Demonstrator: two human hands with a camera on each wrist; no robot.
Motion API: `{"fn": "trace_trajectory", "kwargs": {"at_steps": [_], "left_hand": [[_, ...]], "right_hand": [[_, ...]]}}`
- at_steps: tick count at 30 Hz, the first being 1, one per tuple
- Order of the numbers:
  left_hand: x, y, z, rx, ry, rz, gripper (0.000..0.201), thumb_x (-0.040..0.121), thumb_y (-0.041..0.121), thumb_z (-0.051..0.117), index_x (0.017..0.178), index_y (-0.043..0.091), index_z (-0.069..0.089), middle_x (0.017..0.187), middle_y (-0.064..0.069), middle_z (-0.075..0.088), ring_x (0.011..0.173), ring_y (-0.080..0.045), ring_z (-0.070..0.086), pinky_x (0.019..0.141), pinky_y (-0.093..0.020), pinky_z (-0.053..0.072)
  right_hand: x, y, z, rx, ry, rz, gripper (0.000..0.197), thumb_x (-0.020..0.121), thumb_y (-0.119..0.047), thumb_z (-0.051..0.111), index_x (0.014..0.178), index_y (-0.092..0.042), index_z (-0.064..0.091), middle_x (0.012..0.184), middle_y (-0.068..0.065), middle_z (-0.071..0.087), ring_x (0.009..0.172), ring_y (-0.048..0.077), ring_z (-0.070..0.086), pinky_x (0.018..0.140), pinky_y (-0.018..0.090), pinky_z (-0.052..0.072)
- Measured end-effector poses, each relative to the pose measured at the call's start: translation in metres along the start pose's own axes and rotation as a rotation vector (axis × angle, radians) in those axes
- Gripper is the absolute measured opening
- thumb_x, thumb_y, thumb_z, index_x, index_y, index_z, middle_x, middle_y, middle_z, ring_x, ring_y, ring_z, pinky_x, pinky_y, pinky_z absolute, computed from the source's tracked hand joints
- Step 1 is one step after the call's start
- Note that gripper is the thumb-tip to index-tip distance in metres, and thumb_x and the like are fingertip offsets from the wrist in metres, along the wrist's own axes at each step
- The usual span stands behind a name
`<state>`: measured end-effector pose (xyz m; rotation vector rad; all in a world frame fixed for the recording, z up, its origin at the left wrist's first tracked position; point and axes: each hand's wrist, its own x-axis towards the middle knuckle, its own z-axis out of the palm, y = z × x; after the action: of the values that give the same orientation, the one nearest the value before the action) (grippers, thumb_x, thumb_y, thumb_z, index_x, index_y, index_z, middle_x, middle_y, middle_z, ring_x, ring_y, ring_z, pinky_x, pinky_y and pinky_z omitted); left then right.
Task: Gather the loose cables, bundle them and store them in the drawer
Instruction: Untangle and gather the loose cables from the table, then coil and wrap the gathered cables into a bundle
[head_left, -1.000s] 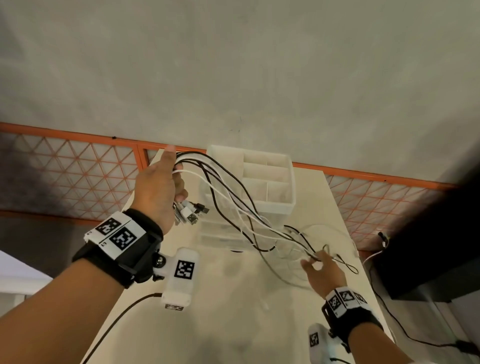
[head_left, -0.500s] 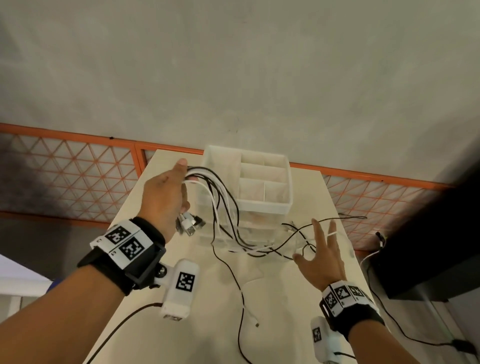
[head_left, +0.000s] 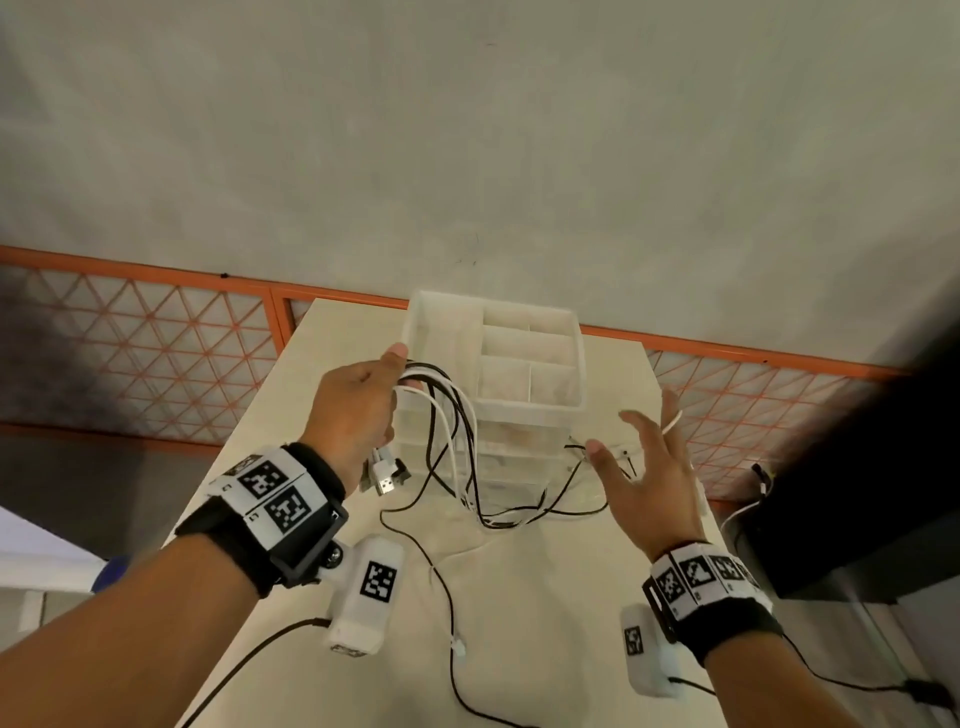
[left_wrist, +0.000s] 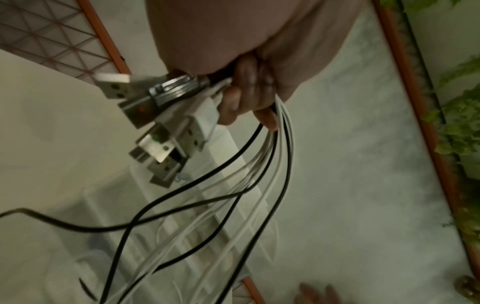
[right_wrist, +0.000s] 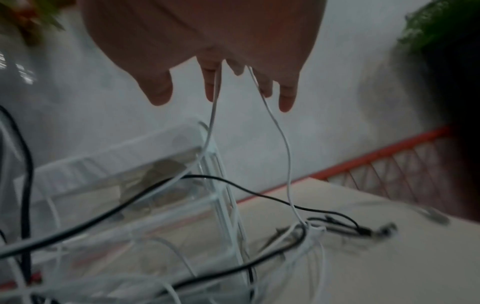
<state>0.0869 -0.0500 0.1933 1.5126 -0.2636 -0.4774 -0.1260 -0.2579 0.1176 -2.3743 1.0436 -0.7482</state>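
Head view is showing the left hand (head_left: 358, 410) at centre left, gripping the cables (head_left: 457, 447) near their USB plugs (head_left: 384, 475), fingers curled tight round them, probably to be keeping the ends aligned for bundling. Their free lengths are trailing down across the table (head_left: 545, 597) at lower centre, in front of the clear drawer unit (head_left: 519, 457). At centre right the right hand (head_left: 649, 483) is spreading its fingers, clasping nothing, with one white cable (right_wrist: 280, 131) merely draping over them, likely readying to comb the strands together. Atop the unit, the tray's compartments (head_left: 524, 343) are looking empty of cables; whether any drawer is standing open I cannot tell.
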Motion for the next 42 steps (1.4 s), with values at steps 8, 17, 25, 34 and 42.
{"fn": "trace_trajectory", "kwargs": {"at_steps": [8, 17, 25, 34, 42], "left_hand": [[0.0, 0.019, -0.016, -0.176, 0.093, 0.03, 0.046, 0.095, 0.04, 0.058, 0.057, 0.021, 0.04, 0.045, 0.007, 0.029, 0.044, -0.013, 0.022, 0.043, -0.024, 0.026], [-0.014, 0.025, -0.001, -0.001, -0.102, 0.078, 0.048, 0.095, 0.042, 0.057, 0.057, 0.021, 0.036, 0.051, 0.001, 0.026, 0.047, -0.016, 0.019, 0.048, -0.028, 0.022], [-0.038, 0.039, 0.019, 0.332, -0.437, 0.202, 0.055, 0.096, 0.048, 0.051, 0.065, 0.003, 0.048, 0.046, 0.009, 0.033, 0.043, -0.011, 0.027, 0.048, -0.026, 0.027], [-0.026, 0.022, -0.024, 0.357, -0.41, 0.199, 0.029, 0.097, 0.036, 0.055, 0.08, 0.015, 0.066, 0.051, 0.008, 0.033, 0.048, -0.015, 0.029, 0.047, -0.026, 0.028], [-0.049, 0.022, 0.029, 0.029, -0.476, -0.082, 0.09, 0.069, 0.089, 0.037, 0.099, 0.008, 0.062, 0.06, 0.003, 0.041, 0.053, -0.015, 0.038, 0.06, -0.032, 0.035]], "right_hand": [[-0.017, 0.013, 0.012, -0.194, -0.181, 0.091, 0.09, 0.078, -0.03, 0.073, 0.152, -0.041, 0.022, 0.169, -0.002, 0.004, 0.148, 0.032, 0.029, 0.109, 0.059, 0.034], [-0.005, -0.051, -0.014, -0.114, -0.114, 0.135, 0.058, 0.082, -0.03, 0.064, 0.139, -0.03, 0.054, 0.086, -0.002, 0.071, 0.087, 0.02, 0.066, 0.082, 0.033, 0.053], [-0.005, -0.159, -0.023, 0.444, -0.406, -0.258, 0.07, 0.085, -0.014, 0.072, 0.144, -0.038, 0.043, 0.09, -0.012, 0.072, 0.074, -0.003, 0.065, 0.067, 0.013, 0.049], [-0.002, -0.12, -0.037, 0.849, -0.408, 0.073, 0.018, 0.092, -0.02, 0.069, 0.077, -0.015, 0.076, 0.061, 0.006, 0.035, 0.053, 0.018, 0.024, 0.056, 0.04, 0.016], [-0.026, -0.153, -0.019, 0.848, -0.085, -0.231, 0.024, 0.102, -0.016, 0.055, 0.116, -0.028, 0.071, 0.07, -0.01, 0.06, 0.057, 0.004, 0.049, 0.056, 0.02, 0.043]]}}
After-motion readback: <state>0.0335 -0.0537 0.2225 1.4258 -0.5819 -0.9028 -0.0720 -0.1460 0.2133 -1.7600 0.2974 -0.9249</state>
